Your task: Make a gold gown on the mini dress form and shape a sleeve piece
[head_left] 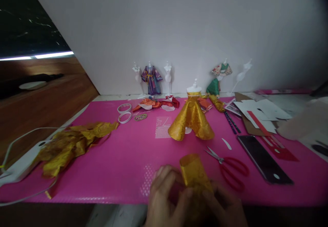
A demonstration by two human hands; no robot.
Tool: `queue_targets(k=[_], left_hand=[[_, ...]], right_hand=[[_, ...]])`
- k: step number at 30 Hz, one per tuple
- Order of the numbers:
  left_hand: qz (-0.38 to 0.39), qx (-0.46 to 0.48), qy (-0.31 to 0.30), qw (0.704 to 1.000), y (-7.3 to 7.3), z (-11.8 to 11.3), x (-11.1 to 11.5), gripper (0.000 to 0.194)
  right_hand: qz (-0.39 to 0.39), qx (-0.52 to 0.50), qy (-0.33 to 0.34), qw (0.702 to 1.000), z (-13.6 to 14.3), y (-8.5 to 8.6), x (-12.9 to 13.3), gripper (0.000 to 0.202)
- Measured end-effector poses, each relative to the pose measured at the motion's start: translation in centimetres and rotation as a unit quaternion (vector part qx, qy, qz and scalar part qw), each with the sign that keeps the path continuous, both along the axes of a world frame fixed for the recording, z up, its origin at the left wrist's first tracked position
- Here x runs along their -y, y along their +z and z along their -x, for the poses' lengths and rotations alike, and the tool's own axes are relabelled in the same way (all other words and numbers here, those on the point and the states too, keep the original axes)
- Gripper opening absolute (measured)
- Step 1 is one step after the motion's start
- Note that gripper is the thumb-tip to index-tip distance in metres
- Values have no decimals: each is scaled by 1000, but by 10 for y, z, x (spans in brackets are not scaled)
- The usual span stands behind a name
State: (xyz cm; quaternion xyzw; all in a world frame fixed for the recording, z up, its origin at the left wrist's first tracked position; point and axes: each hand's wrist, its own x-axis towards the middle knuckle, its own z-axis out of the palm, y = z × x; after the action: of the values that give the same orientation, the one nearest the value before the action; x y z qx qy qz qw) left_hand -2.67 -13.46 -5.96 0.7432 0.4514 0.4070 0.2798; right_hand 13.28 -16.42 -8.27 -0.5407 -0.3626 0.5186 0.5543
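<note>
At the bottom centre, both of my hands grip a small rolled piece of gold patterned paper (193,172). My left hand (166,196) pinches its left side and my right hand (225,204) closes on its lower right. The roll stands up between them over the front edge of the pink mat (123,158). Behind it stands a small white mannequin wearing a gold paper dress (191,119). Red-handled scissors (229,169) lie just to the right of my hands.
A crumpled gold paper sheet (71,143) lies at the left. Two tape rolls (124,112) sit behind it. A black phone (263,158), white paper pieces (261,112) and cardboard are at the right. Dressed and bare mannequins (152,78) line the wall. A white device (23,162) with cable sits far left.
</note>
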Motion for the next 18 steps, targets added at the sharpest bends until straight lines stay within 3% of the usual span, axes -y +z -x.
queue_targets(k=[6,9,15,18], left_hand=[[65,63,30,995,5,-6,-3,27],[106,96,6,990,1,-2,-3,8],[117,117,111,980,-18,14,-1,13],[125,101,83,984,-30,16,6,15]], right_hand=[[-8,-2,86,996,-4,-5,0,33],[33,-43,52,997,-12,-9,-1,29],[71,-224,-14,972,-26,-15,-11,22],[62,-283,-25,957,-26,-13,-15,15]])
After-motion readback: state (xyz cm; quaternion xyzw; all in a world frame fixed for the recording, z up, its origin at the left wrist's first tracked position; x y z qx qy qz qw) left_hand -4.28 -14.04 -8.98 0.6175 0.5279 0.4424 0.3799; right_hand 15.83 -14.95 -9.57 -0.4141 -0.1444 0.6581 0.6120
